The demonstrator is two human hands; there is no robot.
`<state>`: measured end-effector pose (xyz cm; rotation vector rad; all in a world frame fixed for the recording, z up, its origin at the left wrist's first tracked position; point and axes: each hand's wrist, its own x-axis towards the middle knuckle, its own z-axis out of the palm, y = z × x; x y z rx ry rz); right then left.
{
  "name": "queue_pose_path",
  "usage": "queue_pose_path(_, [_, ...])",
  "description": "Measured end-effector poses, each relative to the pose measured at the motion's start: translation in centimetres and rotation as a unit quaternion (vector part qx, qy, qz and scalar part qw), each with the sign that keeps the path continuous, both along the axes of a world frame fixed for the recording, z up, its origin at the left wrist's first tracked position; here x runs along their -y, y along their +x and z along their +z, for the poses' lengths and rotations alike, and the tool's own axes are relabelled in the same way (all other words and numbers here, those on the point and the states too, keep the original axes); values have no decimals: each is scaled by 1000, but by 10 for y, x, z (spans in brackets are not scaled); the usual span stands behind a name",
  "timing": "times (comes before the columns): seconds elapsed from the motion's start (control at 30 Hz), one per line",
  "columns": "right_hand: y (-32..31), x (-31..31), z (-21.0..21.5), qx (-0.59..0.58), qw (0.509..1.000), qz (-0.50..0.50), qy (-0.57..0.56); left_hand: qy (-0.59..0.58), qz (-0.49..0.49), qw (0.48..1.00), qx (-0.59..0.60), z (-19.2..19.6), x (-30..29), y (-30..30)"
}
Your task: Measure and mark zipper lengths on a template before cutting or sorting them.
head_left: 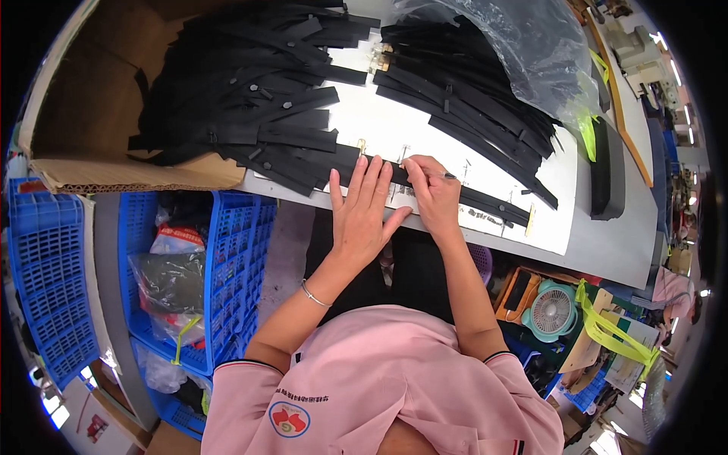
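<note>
On the white board a long black strip, which looks like a zipper tape, lies crosswise near the front edge. My left hand rests flat on this strip with its fingers stretched out. Close to its right, my right hand is closed in a pinch around a slim dark pen; its tip is hidden by the fingers. Ahead of my left hand a small brass-coloured clip sits on the board. A light wooden block stands by the strip's right end.
A large pile of black strips spills from a cardboard box at the left. More strips lie at the back right, partly under clear plastic. Blue crates stand below left; a small teal fan is below right.
</note>
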<state>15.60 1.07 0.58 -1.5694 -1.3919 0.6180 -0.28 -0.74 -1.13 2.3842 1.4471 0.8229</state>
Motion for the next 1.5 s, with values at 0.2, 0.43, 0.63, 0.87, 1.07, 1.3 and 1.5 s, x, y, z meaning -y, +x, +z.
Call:
queue_pose_path(0.2, [4, 3, 0, -28, 999, 17, -1, 6, 3, 1000, -3, 1, 0, 0])
queue_pose_path(0.43, [5, 4, 2, -20, 998, 55, 13, 22, 4, 1000, -9, 3, -1, 2])
queue_pose_path(0.63, [9, 4, 2, -15, 996, 90, 19, 16, 4, 1000, -24, 4, -1, 1])
queue_pose_path(0.87, [57, 40, 27, -95, 991, -88, 22, 11, 5, 999, -37, 4, 0, 2])
queue_pose_path(1.07, [82, 45, 6, -35, 993, -116, 18, 8, -1, 999, -41, 5, -1, 2])
queue_pose_path(1.3, [80, 43, 7, -23, 993, -113, 17, -40, -105, 993, 41, 23, 13, 40])
queue_pose_path(1.5, [86, 42, -8, 45, 991, -93, 79, -54, -128, 989, 43, 18, 21, 73])
